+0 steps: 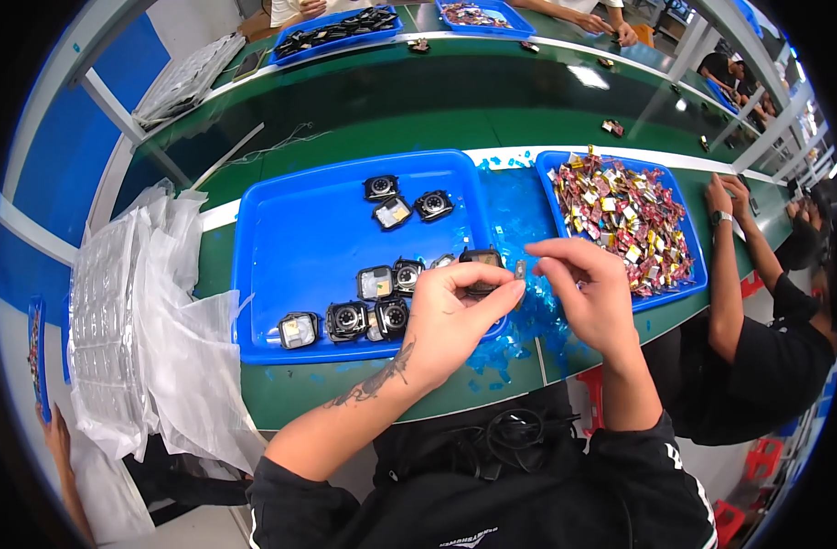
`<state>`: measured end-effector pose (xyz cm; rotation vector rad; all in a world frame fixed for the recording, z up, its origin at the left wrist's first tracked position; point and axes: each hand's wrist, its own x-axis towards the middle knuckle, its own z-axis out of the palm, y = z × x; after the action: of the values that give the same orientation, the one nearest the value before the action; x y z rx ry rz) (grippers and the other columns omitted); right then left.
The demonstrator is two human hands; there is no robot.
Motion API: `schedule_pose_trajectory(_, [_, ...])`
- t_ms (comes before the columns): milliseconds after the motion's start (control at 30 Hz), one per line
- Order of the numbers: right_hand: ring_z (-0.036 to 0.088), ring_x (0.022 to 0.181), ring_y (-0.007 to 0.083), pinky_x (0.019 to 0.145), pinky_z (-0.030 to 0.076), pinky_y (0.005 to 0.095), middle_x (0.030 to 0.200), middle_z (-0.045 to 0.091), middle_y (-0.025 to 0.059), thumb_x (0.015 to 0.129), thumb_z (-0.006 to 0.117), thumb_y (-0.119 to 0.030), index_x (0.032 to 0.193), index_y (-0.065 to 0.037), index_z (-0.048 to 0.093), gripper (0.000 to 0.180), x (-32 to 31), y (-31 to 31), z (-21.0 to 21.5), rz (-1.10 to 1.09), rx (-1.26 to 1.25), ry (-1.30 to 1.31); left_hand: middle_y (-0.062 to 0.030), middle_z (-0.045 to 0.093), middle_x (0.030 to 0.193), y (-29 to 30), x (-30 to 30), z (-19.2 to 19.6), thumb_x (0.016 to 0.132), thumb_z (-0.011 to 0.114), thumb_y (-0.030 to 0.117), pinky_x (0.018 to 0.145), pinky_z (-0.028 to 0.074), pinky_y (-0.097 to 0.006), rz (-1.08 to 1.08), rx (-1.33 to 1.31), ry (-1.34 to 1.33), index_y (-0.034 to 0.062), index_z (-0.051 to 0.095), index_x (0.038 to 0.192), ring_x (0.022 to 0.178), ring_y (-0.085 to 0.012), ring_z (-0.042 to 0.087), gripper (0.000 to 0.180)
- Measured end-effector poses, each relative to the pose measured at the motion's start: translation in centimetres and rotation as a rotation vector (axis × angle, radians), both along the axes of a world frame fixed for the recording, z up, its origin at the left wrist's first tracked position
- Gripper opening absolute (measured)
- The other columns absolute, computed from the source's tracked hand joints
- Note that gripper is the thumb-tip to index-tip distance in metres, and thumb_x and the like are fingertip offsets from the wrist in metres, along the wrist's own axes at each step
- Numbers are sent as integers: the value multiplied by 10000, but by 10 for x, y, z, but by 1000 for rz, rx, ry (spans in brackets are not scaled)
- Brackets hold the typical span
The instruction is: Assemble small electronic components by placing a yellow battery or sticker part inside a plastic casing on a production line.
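Observation:
My left hand (460, 311) is closed in a pinch, with a small flat grey piece (519, 269) at the tips of its thumb and forefinger. Just beyond those fingers shows a dark square watch case (480, 257), partly covered; I cannot tell whether the hand also holds it. My right hand (585, 285) hovers close by, thumb and forefinger apart with nothing visible between them. Under and left of my left hand is a blue tray (300, 247). It holds several black watch cases, among them a round-backed one (347, 318) and a pale-faced one (298, 330).
Right of my hands stands a blue tray (698, 265) heaped with small red, yellow and silver parts (624, 220). Blue film scraps (505, 352) litter the green bench between the trays. Plastic sheets (117, 320) are stacked at left. Co-workers' arms (728, 265) are at right and across the bench.

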<state>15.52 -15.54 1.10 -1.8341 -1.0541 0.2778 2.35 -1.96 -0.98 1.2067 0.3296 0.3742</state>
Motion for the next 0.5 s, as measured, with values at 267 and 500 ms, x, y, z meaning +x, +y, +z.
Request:
schedule_pose_trajectory(267, [627,914,142,764,534,247,1005,656,130,865,624,47,996,35,637,132,3,1,-8,304,454,390,-58,656,1035,-1,1,11,925,634,88,726,489,-222,-114,-89,-119,-14,664,1097,853,-74,589,202])
schedule_pose_trajectory(500, [656,796,133,668,543,219,893,652,97,848,647,74,980,63,658,133,-7,-9,14,27,369,286,-79,570,1235,11,2,5,978,435,-17,858,499,-258,43,234,-121,9,455,1405,995,-119,598,428])
